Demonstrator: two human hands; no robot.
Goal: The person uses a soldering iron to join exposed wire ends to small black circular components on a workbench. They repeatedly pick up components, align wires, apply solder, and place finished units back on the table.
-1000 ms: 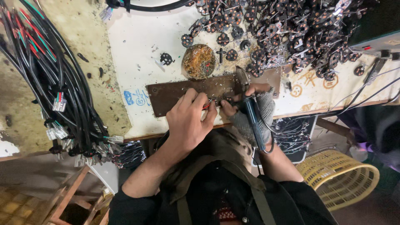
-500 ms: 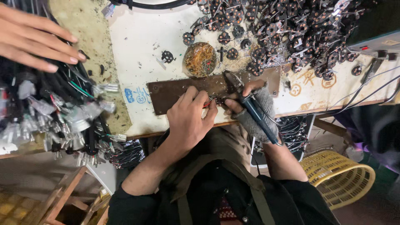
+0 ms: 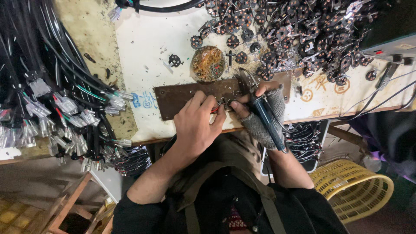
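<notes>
My left hand (image 3: 195,125) rests on a brown board (image 3: 173,97) at the bench's near edge and pinches a small part with a red wire (image 3: 215,109). My right hand (image 3: 259,113), in a grey fingerless glove, touches the same spot with its fingertips. It also grips a blue-handled soldering tool (image 3: 265,116), whose metal tip (image 3: 243,77) points away over the board. A round tin of brownish residue (image 3: 208,63) sits just beyond the board.
A heap of small dark coil parts (image 3: 294,30) covers the far right of the white bench top (image 3: 143,47). Black wire harnesses with white connectors (image 3: 60,108) lie at the left. A yellow plastic basket (image 3: 353,190) stands lower right, and a grey box (image 3: 390,43) sits at the right edge.
Another person's hand that reached in at the upper left half a second ago is gone. The wire harnesses have shifted and spread. My hands stay at the board, the tool slightly more upright.
</notes>
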